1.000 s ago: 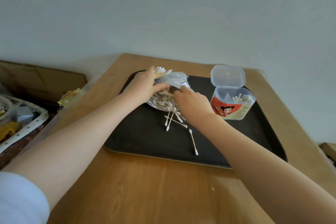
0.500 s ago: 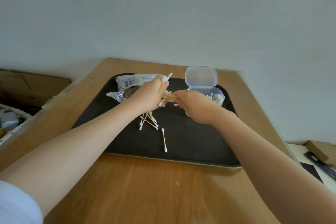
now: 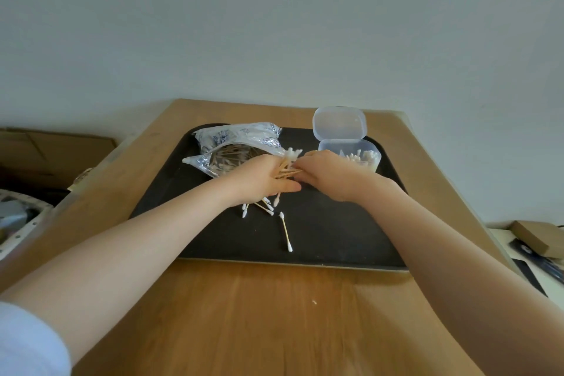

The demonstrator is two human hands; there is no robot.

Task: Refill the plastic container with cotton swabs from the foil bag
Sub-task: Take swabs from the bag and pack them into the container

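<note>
Both hands meet over the middle of the black tray point(image 3: 335, 241), sharing one bundle of cotton swabs point(image 3: 288, 166). The left hand point(image 3: 262, 178) has its fingers curled round the wooden stems, white tips poking out at its twelve o'clock side, probably to keep the sticks parallel so they will drop in together. The right hand point(image 3: 328, 174) pinches the same stems from the three o'clock side, apparently squaring them or taking them over; exactly which fingers close on them I cannot tell. The foil bag point(image 3: 235, 143) lies at ten o'clock of the hands, its mouth gaping toward them and more swabs showing inside, handy for the next grab. The plastic container point(image 3: 364, 159) stands at two o'clock, just beyond the right hand, its hinged lid point(image 3: 339, 123) flipped up and back so nothing blocks the opening; some swabs already stand inside. A few loose swabs point(image 3: 265, 207) lie on the tray under the left wrist, and one stray swab point(image 3: 285, 232) lies at six o'clock.
</note>
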